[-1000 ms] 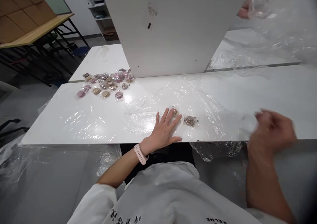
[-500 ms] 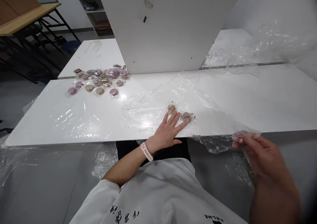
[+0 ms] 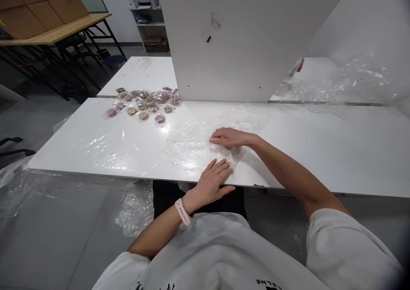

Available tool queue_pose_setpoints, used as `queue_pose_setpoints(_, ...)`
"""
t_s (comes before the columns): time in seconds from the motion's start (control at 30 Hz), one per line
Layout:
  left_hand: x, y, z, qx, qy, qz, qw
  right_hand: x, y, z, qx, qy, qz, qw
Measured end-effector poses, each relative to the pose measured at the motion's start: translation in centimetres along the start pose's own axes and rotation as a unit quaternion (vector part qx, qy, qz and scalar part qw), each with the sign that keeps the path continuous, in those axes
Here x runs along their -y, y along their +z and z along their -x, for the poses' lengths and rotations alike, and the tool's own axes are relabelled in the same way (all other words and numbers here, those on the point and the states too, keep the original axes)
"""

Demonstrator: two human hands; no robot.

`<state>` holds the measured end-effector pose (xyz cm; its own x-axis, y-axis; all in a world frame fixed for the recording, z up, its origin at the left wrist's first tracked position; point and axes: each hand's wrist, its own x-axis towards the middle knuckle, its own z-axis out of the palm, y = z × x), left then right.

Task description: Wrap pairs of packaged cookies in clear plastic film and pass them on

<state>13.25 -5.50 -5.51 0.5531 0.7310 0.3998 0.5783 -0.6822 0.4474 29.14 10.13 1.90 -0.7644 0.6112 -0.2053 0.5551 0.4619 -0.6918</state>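
Note:
A thin clear plastic film (image 3: 188, 142) lies wrinkled on the white table in front of me. My right hand (image 3: 229, 137) pinches the film and has it folded over a small round packet (image 3: 236, 151), which shows only dimly beneath. Its thumb and fingers are together, pointing left. The yellowish packet is hidden under that hand and the film. My left hand (image 3: 213, 182), with a pink wristband, lies near the table's front edge. Its fingers are stretched out flat, their tips touching the near edge of the folded film.
Several pink, tan and brown wrapped round packets (image 3: 150, 102) lie piled at the back left of the table (image 3: 320, 153). A white upright panel (image 3: 237, 38) stands behind it. Crumpled film (image 3: 358, 80) is at the back right, more (image 3: 136, 211) hangs below the front edge.
My right hand has come from beyond the front edge at the right to the middle, bringing the film over the two packets. My left hand has drawn back slightly toward me.

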Motion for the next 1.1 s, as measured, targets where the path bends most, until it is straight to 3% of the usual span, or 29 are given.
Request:
queue_pose_setpoints(0.07, -1.0, -0.6, -0.4, -0.114, -0.044, 0.024, 0.992, -0.4, 0.0, 0.5, -0.005, 0.03, -0.049, 0.998)
queue_pose_setpoints(0.13, -2.1, -0.9, -1.6, -0.17, -0.055, 0.025, 0.984, -0.7, 0.1, 1.3, -0.013, 0.07, -0.103, 0.992)
queue_pose_setpoints(0.23, -3.3, -0.5, -3.9, -0.112, -0.042, -0.01, 0.993, -1.4, 0.2, 2.4, -0.023, 0.102, -0.173, 0.979)
queue_pose_setpoints(0.3, -3.5, 0.4, -4.6, -0.062, -0.071, -0.03, 0.995, -2.1, 0.3, 3.6, -0.047, 0.106, -0.196, 0.974)
queue_pose_setpoints(0.4, -2.7, 1.5, -4.2, -0.019, -0.112, -0.035, 0.993, -3.0, 0.4, 7.0, -0.086, 0.096, -0.154, 0.98)
queue_pose_setpoints(0.47, -1.9, 1.6, -3.6, 0.002, -0.116, -0.043, 0.992, -3.4, 1.0, 10.3, -0.075, 0.064, -0.09, 0.991)
queue_pose_setpoints(0.57, -0.9, 1.2, -3.0, 0.019, -0.114, -0.06, 0.991, -3.7, 3.3, 15.0, -0.065, 0.03, -0.009, 0.997)
queue_pose_setpoints(0.67, -0.4, 1.0, -3.1, 0.01, -0.123, -0.056, 0.991, -3.8, 6.9, 17.6, -0.171, 0.049, 0.019, 0.984)
queue_pose_setpoints(0.77, -0.1, 1.1, -3.3, -0.001, -0.137, -0.043, 0.99, -3.5, 10.1, 17.8, -0.303, 0.069, 0.008, 0.95)
queue_pose_setpoints(0.87, 0.3, 0.9, -3.5, -0.002, -0.151, -0.024, 0.988, -3.0, 10.9, 16.8, -0.37, 0.115, 0.003, 0.922)
queue_pose_setpoints(1.0, 1.1, 0.0, -4.4, -0.013, -0.202, -0.001, 0.979, -2.9, 8.8, 14.0, -0.387, 0.17, 0.005, 0.906)
queue_pose_setpoints(1.1, 1.9, -0.5, -5.6, 0.0, -0.259, -0.015, 0.966, -3.6, 6.7, 11.0, -0.343, 0.192, 0.029, 0.919)
